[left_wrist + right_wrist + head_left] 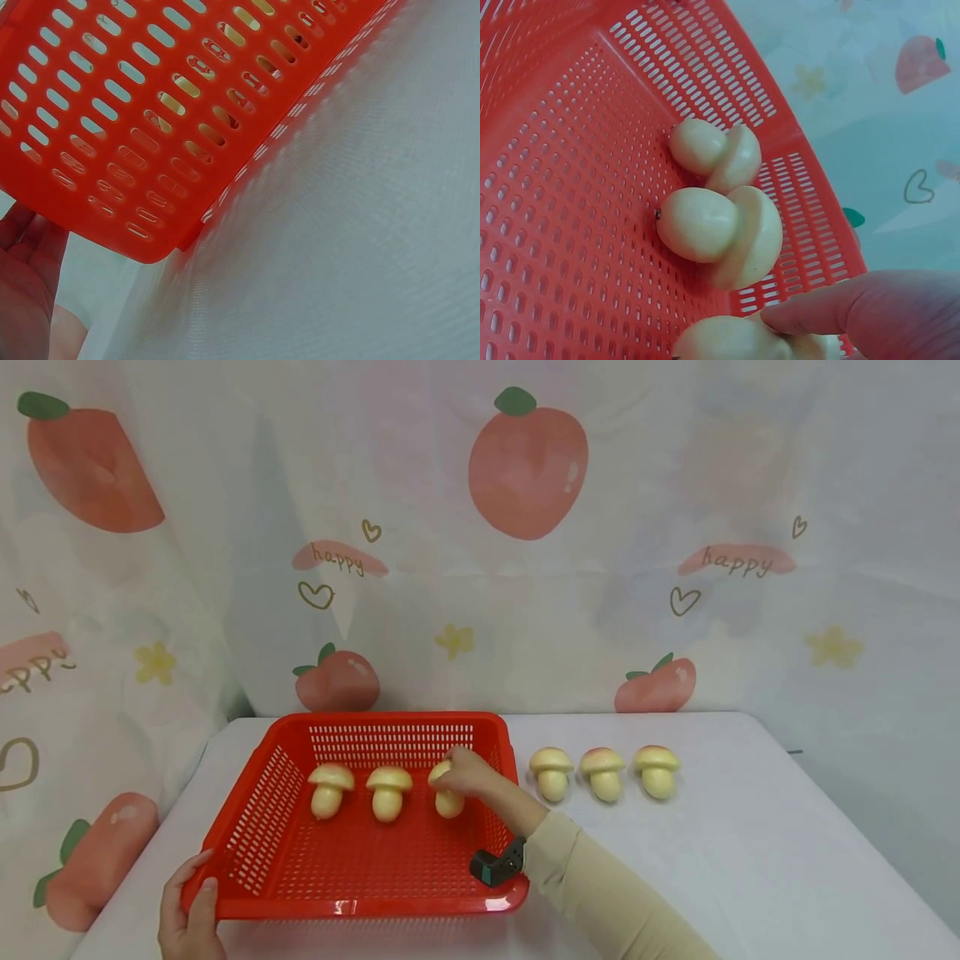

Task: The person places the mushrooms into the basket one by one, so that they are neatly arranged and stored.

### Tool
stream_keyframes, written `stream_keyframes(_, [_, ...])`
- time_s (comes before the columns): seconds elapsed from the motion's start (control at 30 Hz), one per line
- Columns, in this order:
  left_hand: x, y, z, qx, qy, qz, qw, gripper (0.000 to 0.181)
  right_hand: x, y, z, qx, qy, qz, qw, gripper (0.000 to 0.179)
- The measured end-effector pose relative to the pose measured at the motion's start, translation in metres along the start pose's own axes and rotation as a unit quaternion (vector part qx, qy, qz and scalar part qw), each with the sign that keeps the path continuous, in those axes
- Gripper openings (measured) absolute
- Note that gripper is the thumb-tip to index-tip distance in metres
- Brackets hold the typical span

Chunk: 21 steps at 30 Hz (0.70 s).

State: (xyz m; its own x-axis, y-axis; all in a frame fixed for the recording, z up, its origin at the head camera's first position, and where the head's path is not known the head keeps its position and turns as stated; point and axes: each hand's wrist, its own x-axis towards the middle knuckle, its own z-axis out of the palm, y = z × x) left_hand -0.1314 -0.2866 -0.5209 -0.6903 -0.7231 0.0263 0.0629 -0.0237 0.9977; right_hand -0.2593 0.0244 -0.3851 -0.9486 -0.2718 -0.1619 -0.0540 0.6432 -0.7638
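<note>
Inside the red plastic basket (pixel 375 907), my right hand (pixel 474 775) pinches a toy mushroom (pixel 449 805) by its cap. This mushroom is the rightmost of a row; a middle mushroom (pixel 387 795) and a left mushroom (pixel 328 793) lie beside it, caps toward the back wall. In the right wrist view a finger (pixel 817 309) presses at the held mushroom (pixel 731 341), which is partly cut off by the frame. My left hand (pixel 189 917) grips the basket's front left corner, thumb over the rim. The left wrist view shows that hand (pixel 30 277) against the basket's outer side (pixel 112 180).
Right of the basket, three more mushrooms stand in a row on the white tablecloth: a near one (pixel 553 775), a middle one (pixel 603 775) and a far right one (pixel 657 772). A fruit-patterned curtain (pixel 570 610) hangs behind. A dark wrist camera (pixel 497 865) overlaps the basket's right front.
</note>
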Motion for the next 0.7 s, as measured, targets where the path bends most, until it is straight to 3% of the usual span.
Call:
stream_keyframes(0.23, [-0.0005,-0.0013,-0.0005,0.004,-0.001,-0.002,1.0,0.033,0.0007,0.0006,0.0013,-0.016,-0.011,0.006,0.9998,0.027])
stream_keyframes(0.7, [0.0006,-0.002,-0.0008,0.004,-0.002,0.0,1.0,0.034,0.0009,0.001,0.0008,-0.041,0.003,-0.007,0.9991,0.03])
